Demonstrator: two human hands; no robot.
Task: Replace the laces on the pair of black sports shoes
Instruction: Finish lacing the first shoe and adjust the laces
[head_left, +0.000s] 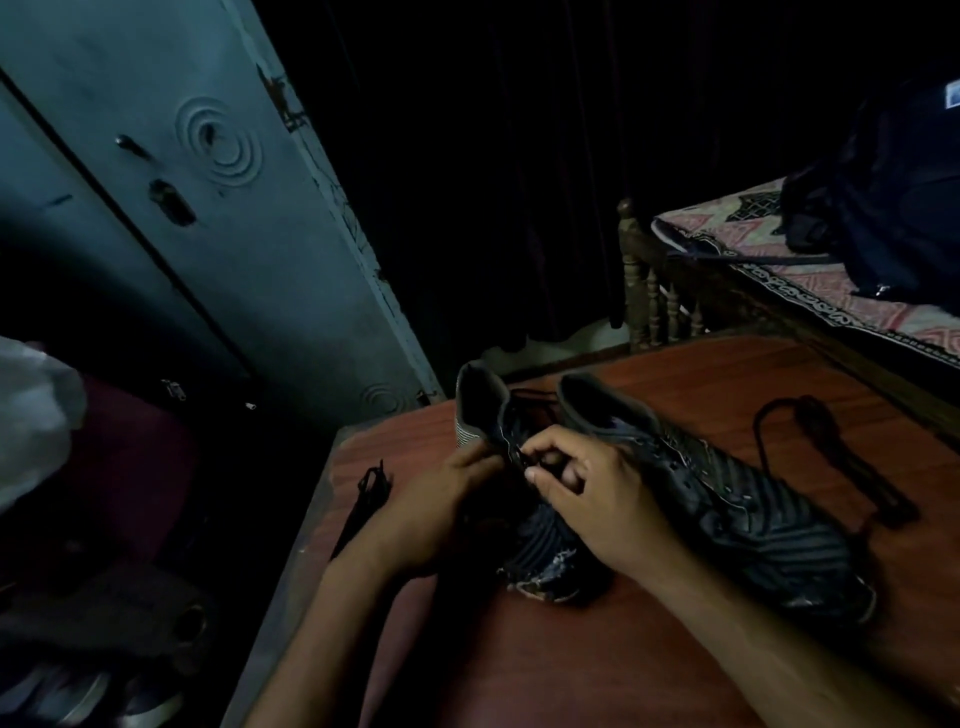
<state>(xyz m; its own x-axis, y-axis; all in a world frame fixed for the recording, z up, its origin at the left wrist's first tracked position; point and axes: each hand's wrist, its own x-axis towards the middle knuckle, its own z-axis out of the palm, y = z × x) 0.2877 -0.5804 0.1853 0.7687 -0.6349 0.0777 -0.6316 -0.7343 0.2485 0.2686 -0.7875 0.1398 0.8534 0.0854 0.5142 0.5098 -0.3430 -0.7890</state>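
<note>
Two black sports shoes lie side by side on a reddish wooden table (571, 654), toes toward me. The left shoe (540, 551) still has a black lace through its upper eyelets. My left hand (441, 504) grips that shoe's side by the eyelets. Over its tongue, my right hand (582, 483) pinches the lace between thumb and fingers. The right shoe (737, 499) lies unlaced with bare eyelets. One loose black lace (831, 457) lies bundled on the table to the right. Another loose lace (363, 499) hangs over the table's left edge.
A blue-grey metal cupboard (208, 208) stands at the left. A bed with a patterned sheet (831, 296) and a dark bag (883, 197) is at the back right. Other shoes (93, 696) lie on the dim floor at lower left.
</note>
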